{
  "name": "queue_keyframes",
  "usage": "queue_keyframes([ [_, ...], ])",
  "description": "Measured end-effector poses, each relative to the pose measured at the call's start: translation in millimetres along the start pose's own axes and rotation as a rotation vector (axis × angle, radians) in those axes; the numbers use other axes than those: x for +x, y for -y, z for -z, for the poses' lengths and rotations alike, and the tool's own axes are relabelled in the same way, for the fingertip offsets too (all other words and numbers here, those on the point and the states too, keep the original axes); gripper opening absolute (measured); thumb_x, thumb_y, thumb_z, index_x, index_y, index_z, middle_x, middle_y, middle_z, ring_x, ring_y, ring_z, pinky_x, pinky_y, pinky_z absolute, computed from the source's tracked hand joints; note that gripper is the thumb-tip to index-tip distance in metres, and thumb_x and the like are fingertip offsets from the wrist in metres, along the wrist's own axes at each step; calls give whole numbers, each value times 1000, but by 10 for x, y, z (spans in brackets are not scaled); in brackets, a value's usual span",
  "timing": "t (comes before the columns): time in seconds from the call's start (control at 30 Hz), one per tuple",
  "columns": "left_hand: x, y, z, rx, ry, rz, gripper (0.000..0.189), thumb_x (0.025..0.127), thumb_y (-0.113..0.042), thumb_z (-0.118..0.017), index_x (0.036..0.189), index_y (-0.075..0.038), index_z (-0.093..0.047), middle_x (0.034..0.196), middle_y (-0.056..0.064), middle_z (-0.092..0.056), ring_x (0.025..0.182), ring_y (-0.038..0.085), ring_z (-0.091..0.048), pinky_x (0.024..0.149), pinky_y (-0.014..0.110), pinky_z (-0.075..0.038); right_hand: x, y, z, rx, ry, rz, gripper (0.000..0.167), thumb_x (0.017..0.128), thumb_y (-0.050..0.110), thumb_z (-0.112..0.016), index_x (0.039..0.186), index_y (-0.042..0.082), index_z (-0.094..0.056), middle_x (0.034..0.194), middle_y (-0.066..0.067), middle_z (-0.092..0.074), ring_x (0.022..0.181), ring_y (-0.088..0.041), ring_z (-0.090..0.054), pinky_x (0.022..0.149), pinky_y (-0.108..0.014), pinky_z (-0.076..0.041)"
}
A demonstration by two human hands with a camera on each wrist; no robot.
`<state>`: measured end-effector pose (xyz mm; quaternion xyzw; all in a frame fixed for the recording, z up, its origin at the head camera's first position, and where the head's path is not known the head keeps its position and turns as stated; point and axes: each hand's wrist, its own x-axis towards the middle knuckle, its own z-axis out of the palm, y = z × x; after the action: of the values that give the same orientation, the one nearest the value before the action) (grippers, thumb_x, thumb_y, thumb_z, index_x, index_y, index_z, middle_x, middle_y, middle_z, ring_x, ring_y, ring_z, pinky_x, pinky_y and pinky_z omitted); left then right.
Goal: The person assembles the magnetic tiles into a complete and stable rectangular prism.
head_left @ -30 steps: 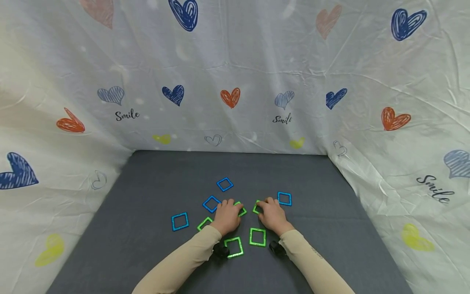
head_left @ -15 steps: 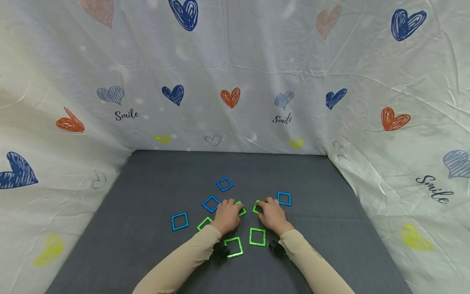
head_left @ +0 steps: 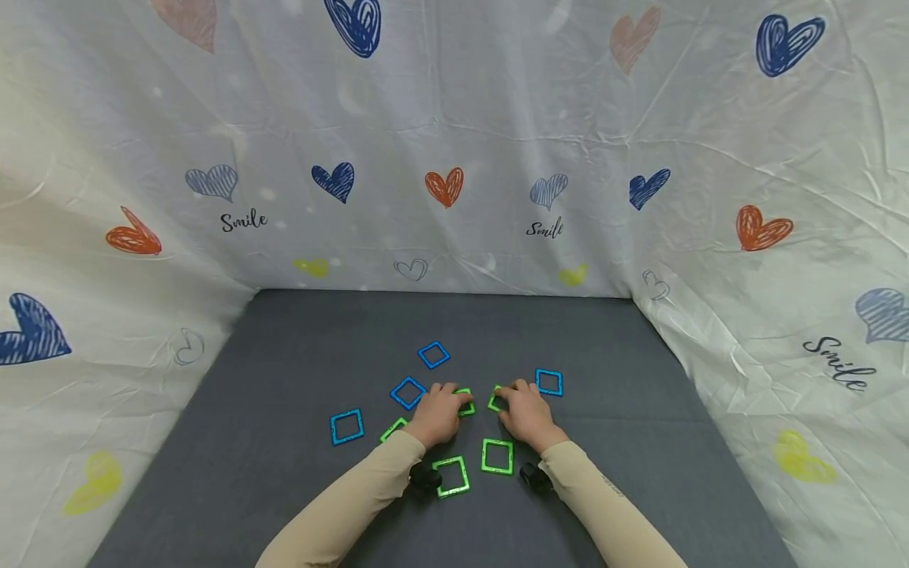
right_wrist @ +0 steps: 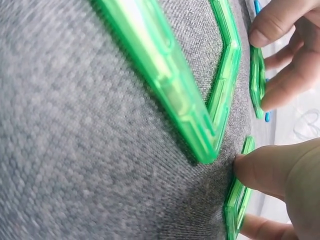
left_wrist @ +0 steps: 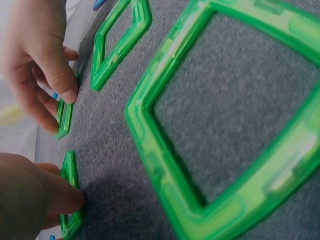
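A person's two bare hands work over a table covered with grey woven cloth [head_left: 213, 442], each holding a hollow square frame of glossy, translucent plastic. The left hand [head_left: 436, 416] pinches one green frame [head_left: 472, 401] between thumb and fingers. The right hand [head_left: 529, 414] pinches a second green frame [head_left: 492, 397] the same way. The held frames sit at the cloth, near each other but apart, with a gap between the hands.

Closer to the person lie a third green frame [head_left: 465, 473], beside the left wrist, and a fourth green frame [head_left: 484, 455], to its right. A fifth green frame [head_left: 390, 427] is partly hidden by the left arm. Four thin blue square frames lie around these: a far one [head_left: 440, 364], one just beside the left hand [head_left: 399, 384], one farther left [head_left: 360, 423], and one beyond the right hand [head_left: 549, 394]. Beige sleeves [head_left: 341, 501] cover the forearms. Creased white fabric [head_left: 426, 95], printed with sketched hearts and "Smile", hangs behind.
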<state>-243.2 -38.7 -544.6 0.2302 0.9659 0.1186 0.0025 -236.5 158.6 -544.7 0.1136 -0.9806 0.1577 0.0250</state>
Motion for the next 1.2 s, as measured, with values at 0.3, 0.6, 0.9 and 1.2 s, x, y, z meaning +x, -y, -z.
queue_keyframes([
  [0.3,8,52,6,8,-3,-48,42,92,-1,-63,126,-22,-73,134,13,-66,111,36,-63,84,48,-58,9,12,12,-5,23,-8,35,89,15,-75,125,13,-73,116,-16,-62,99,-33,-55,76,-51,-55],
  [0.6,1,79,6,-10,-9,-61,43,90,1,-63,123,-22,-76,138,13,-66,117,39,-64,88,50,-59,13,10,16,-11,25,17,35,90,13,-74,125,13,-74,117,-16,-63,99,-34,-56,77,-51,-56],
  [0.9,-5,90,-23,2,-35,-70,42,90,1,-63,120,-23,-78,136,13,-67,115,40,-65,85,50,-60,36,13,2,-25,30,52,34,89,9,-73,123,12,-75,118,-18,-64,100,-37,-57,78,-51,-56],
  [1.2,-32,63,19,-3,-41,-64,38,93,-1,-63,121,-23,-78,136,14,-67,118,39,-64,87,54,-59,78,47,36,16,54,105,37,83,-3,-70,117,10,-77,118,-19,-67,99,-39,-61,78,-49,-56],
])
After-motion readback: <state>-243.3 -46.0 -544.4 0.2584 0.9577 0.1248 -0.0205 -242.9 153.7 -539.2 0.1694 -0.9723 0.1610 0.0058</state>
